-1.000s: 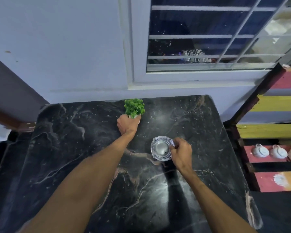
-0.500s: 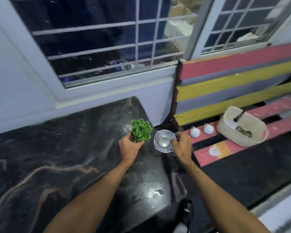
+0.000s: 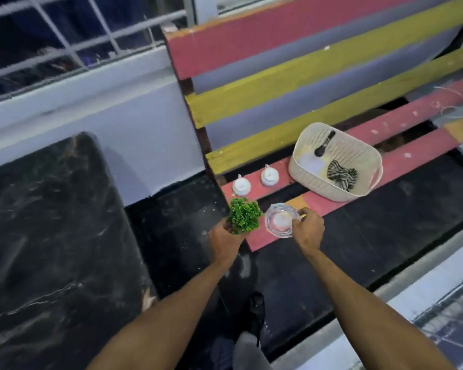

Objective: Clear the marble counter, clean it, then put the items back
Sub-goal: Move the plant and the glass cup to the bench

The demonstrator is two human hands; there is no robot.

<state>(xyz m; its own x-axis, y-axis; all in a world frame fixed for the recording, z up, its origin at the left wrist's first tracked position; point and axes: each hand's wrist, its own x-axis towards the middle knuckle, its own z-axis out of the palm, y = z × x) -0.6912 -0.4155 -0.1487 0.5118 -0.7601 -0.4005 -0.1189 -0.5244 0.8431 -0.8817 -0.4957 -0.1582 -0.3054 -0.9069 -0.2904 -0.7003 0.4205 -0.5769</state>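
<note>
My left hand [image 3: 225, 240] grips a small green plant [image 3: 244, 215] from below; its pot is hidden in my fist. My right hand [image 3: 308, 231] holds a clear glass ashtray [image 3: 280, 220] by its right rim. Both items hang over the near end of a red bench slat [image 3: 262, 236]; I cannot tell whether the ashtray touches the slat. The black marble counter [image 3: 51, 236] lies to the left, away from both hands.
Two small white lidded pots [image 3: 241, 186] [image 3: 269, 176] stand on the painted slat bench [image 3: 318, 70]. A cream plastic basket [image 3: 337, 161] holding a striped cloth [image 3: 342, 174] sits further right. Dark floor lies below, a barred window behind.
Both hands carried the plant and the ashtray off the marble counter to the right, over to the bench. My view turned right with them.
</note>
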